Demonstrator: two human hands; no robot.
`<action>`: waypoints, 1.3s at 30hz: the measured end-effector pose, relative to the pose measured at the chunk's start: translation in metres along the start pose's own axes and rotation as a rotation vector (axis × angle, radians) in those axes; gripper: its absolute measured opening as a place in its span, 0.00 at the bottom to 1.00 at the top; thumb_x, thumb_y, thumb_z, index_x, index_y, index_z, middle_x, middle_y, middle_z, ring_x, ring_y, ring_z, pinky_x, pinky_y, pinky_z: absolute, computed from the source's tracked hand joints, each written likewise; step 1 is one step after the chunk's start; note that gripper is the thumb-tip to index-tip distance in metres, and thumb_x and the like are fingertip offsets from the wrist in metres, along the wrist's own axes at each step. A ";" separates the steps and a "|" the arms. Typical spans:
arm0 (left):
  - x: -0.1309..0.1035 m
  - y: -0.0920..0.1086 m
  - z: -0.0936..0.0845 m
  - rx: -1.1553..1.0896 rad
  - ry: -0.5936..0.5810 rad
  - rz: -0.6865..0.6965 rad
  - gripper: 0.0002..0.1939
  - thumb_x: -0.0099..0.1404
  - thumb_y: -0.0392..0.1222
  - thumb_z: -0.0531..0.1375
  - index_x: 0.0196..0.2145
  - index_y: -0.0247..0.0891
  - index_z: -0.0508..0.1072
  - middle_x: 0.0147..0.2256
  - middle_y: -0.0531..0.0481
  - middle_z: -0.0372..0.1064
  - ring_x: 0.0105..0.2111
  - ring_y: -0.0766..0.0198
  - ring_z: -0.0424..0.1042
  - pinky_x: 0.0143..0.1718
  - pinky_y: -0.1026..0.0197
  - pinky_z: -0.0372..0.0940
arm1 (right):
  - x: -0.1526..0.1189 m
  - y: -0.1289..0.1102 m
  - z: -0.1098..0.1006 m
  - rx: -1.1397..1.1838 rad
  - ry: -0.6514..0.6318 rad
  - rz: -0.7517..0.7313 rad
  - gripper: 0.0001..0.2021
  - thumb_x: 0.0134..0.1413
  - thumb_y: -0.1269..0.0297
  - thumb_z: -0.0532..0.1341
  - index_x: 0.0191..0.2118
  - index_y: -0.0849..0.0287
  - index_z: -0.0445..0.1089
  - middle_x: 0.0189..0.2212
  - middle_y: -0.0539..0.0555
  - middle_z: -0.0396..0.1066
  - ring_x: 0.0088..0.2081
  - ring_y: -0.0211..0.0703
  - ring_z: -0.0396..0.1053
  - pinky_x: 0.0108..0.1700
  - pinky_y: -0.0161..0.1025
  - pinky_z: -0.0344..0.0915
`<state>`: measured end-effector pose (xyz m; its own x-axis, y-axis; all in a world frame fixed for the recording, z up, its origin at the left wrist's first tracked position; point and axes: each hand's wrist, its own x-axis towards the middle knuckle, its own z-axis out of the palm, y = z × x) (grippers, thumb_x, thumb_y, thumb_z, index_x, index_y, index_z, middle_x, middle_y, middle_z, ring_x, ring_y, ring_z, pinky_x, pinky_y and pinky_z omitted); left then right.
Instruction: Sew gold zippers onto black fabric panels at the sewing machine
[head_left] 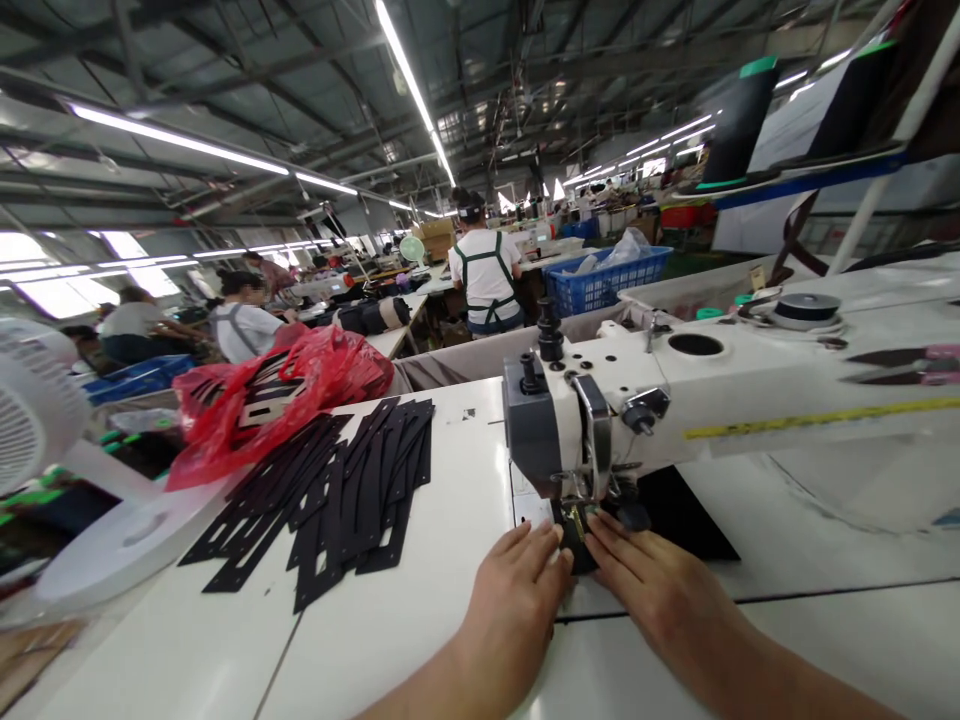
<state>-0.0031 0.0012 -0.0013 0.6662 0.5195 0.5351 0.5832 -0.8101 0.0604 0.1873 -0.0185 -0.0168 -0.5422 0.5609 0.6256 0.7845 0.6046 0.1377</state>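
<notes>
Both of my hands are at the needle area of a white and grey sewing machine [532, 420]. A small black piece of material [579, 555] lies under the presser foot, with a gold-coloured mark or metal part on it. My left hand [517, 595] rests at its left edge, fingers stretched forward and lying flat. From the right, my right hand [652, 575] presses extended fingertips on the piece close to the foot. The needle tip is hidden. A larger black flat piece [686, 515] lies behind my right hand, under the machine arm.
Left on the white table [420, 620] lie several black slotted strips [360, 490], beside a red plastic bag [292, 380] and a white fan [97, 510]. Scissors [900, 365] and a bobbin [806, 308] sit on the machine arm. Co-workers [487, 270] and a blue basket [600, 280] are beyond.
</notes>
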 end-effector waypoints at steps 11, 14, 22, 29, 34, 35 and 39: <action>0.010 -0.010 0.000 -0.017 -0.040 0.059 0.10 0.67 0.33 0.49 0.38 0.33 0.70 0.40 0.44 0.72 0.42 0.60 0.71 0.52 0.50 0.62 | 0.014 0.006 -0.006 -0.033 -0.019 -0.066 0.19 0.51 0.85 0.47 0.40 0.69 0.72 0.39 0.62 0.75 0.39 0.46 0.73 0.37 0.37 0.73; 0.012 -0.016 0.003 -0.024 -0.030 0.053 0.09 0.67 0.34 0.50 0.38 0.34 0.70 0.40 0.44 0.72 0.43 0.60 0.70 0.51 0.50 0.62 | 0.020 0.009 -0.008 -0.009 -0.042 -0.047 0.19 0.52 0.85 0.46 0.40 0.67 0.71 0.38 0.61 0.75 0.37 0.45 0.74 0.34 0.36 0.73; 0.017 -0.023 0.008 -0.050 -0.060 0.030 0.07 0.65 0.34 0.52 0.36 0.34 0.70 0.37 0.47 0.71 0.40 0.62 0.70 0.50 0.54 0.62 | 0.027 0.014 -0.002 0.119 -0.034 0.065 0.19 0.60 0.78 0.44 0.35 0.62 0.72 0.32 0.57 0.76 0.33 0.44 0.74 0.35 0.38 0.70; 0.014 -0.026 0.012 -0.064 -0.055 0.026 0.05 0.65 0.34 0.53 0.36 0.35 0.69 0.39 0.47 0.71 0.42 0.62 0.69 0.50 0.55 0.59 | 0.022 0.017 0.000 0.117 -0.026 0.050 0.18 0.61 0.77 0.43 0.39 0.62 0.70 0.33 0.57 0.75 0.34 0.45 0.73 0.34 0.40 0.71; 0.016 -0.028 0.011 -0.063 -0.070 0.032 0.06 0.64 0.33 0.53 0.35 0.35 0.69 0.36 0.48 0.71 0.39 0.62 0.69 0.50 0.55 0.58 | 0.019 0.020 0.006 0.134 -0.050 0.030 0.18 0.60 0.77 0.43 0.41 0.62 0.69 0.34 0.57 0.75 0.35 0.45 0.73 0.36 0.40 0.71; 0.017 -0.028 0.011 -0.058 -0.074 0.034 0.06 0.64 0.33 0.53 0.35 0.35 0.69 0.36 0.48 0.71 0.38 0.63 0.69 0.50 0.55 0.58 | 0.018 0.021 0.008 0.140 -0.051 0.034 0.18 0.60 0.77 0.44 0.41 0.62 0.69 0.34 0.57 0.75 0.35 0.45 0.73 0.36 0.40 0.71; 0.018 -0.030 0.013 -0.049 -0.068 0.043 0.06 0.65 0.34 0.53 0.34 0.35 0.70 0.35 0.48 0.71 0.38 0.63 0.69 0.49 0.55 0.58 | 0.016 0.023 0.013 0.149 -0.048 0.058 0.17 0.59 0.78 0.45 0.41 0.61 0.70 0.35 0.58 0.75 0.36 0.45 0.73 0.36 0.41 0.71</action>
<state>-0.0024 0.0384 -0.0039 0.7210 0.4996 0.4802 0.5311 -0.8435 0.0804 0.1930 0.0119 -0.0135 -0.5143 0.6215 0.5910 0.7633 0.6459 -0.0150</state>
